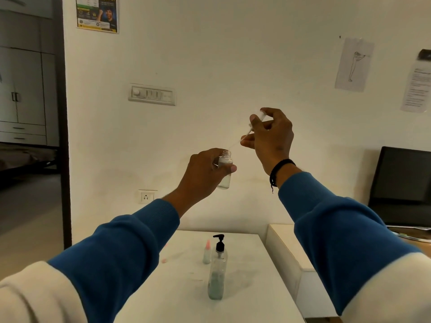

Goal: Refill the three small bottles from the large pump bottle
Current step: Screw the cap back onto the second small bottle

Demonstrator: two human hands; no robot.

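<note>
My left hand (205, 170) holds a small clear bottle (225, 177) upright in the air, its mouth uncovered. Above and to its right, my right hand (271, 136) grips a clear spray-pump top (261, 118) whose thin dip tube (235, 143) slants down to the bottle's mouth. Down on the white table (254, 287) stands the large clear pump bottle (217, 276) with a black pump head and greenish liquid low inside. Just behind it stands a small bottle with a pink cap (206, 252). A small pink piece (164, 260) lies to the left, too blurred to identify.
A white wall with a switch panel (152, 94) and a socket (147, 197) lies straight ahead. A second table (286, 248) adjoins on the right, with a dark monitor (403, 183) beyond. A doorway with cupboards opens on the left.
</note>
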